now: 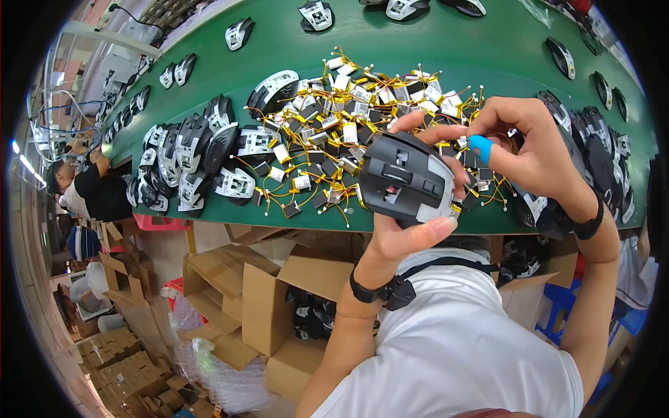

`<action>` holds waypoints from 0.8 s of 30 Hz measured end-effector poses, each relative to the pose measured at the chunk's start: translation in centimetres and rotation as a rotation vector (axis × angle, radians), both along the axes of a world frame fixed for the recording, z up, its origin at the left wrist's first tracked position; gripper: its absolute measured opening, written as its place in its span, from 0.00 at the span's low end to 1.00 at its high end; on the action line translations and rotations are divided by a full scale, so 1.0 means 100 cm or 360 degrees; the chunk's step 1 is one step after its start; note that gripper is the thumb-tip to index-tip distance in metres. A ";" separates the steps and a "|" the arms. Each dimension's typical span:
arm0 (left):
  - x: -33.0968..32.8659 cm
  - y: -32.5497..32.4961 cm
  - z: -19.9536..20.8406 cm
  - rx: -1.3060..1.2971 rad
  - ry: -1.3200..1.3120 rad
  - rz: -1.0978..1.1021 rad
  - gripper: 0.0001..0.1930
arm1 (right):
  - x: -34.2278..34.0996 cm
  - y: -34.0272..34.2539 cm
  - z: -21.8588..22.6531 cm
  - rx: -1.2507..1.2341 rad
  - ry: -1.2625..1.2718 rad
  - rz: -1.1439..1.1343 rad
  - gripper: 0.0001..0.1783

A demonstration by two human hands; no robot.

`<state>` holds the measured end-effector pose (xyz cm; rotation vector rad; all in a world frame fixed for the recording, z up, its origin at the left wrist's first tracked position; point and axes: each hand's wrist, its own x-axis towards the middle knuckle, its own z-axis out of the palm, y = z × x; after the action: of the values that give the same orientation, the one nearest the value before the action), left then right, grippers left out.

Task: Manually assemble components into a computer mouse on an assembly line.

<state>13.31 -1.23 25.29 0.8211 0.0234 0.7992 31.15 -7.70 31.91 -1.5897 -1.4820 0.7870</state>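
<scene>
My left hand (411, 233) is wrapped round a computer mouse (405, 177) with a black and grey shell, its scroll wheel facing up. Fingers lie along its far side and the thumb on its near edge. A small yellow-edged piece (456, 208) shows by that thumb. Just right of the mouse, my right hand (526, 143) is closed in a pinch, a blue cover on one fingertip. What it pinches, if anything, is too small to make out. Beneath and beyond both hands spreads a heap of small wired battery packs (327, 129), silver and black with yellow tape.
Mouse shells (188, 150) are piled left of the batteries, and another pile (596, 153) lies at the right. More mice stand along the green bench (279, 52). Open cardboard boxes (261, 306) sit below its near edge. A person (94, 184) is at the far left.
</scene>
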 end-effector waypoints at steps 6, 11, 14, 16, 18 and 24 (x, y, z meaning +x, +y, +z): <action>-0.003 -0.009 -0.004 -0.0016 0.0024 0.0036 0.51 | -0.001 -0.002 -0.013 0.0064 0.0145 -0.0102 0.05; -0.010 -0.003 -0.002 -0.0410 -0.0139 -0.0119 0.48 | -0.016 -0.008 0.010 0.0311 -0.0380 0.0056 0.05; -0.003 -0.001 -0.008 -0.0571 -0.0244 -0.0125 0.41 | -0.027 -0.013 0.014 0.0719 -0.0801 0.0337 0.11; -0.002 -0.002 -0.001 -0.0718 -0.0285 -0.0109 0.41 | -0.031 -0.012 0.014 0.0831 -0.0911 0.0396 0.13; 0.000 -0.003 0.000 -0.0677 -0.0197 -0.0052 0.42 | -0.029 -0.009 0.012 0.0832 -0.0974 0.0523 0.16; -0.004 -0.005 -0.001 -0.0645 -0.0081 -0.0070 0.42 | -0.029 -0.013 0.004 0.0802 -0.1042 0.0634 0.19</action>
<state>12.95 -1.77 25.19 0.4161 0.1177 0.7411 28.21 -8.99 32.31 -1.2183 -2.2923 0.0409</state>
